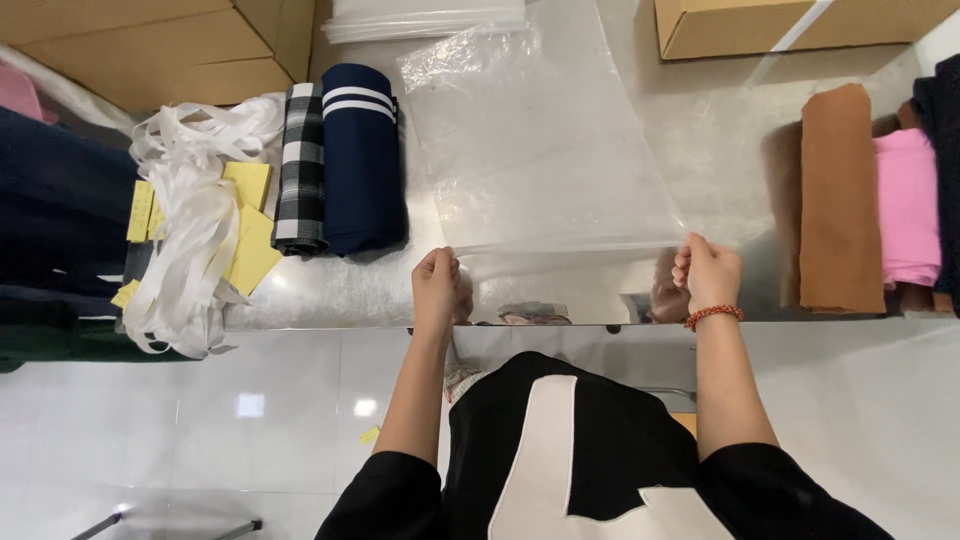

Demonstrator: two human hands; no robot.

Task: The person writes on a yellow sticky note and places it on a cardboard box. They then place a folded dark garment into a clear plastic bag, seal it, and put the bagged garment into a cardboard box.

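Head view: both hands gripped the near edge of a clear plastic bag (545, 150) on a shiny steel table (330, 290).

The left hand (438, 290) was closed, pinching the bag's left corner; the right hand (706, 272), with a red bead bracelet (714, 316) at the wrist, was closed on the right corner. The bag lay flat, stretching away from the person. Left of it lay a navy folded cloth (362, 160) and a checked cloth (300, 170); to the right, a brown cloth (840, 200).

Between both grips lies a clear, thin, glossy plastic bag (545, 150), crinkled at its far end, on a shiny, mirror-smooth metal counter (330, 290). Left of the left grip lie matt navy folded cloth (362, 160) and satiny white ribbons (190, 230); right of the right grip, soft matt rust-brown folded cloth (840, 200).
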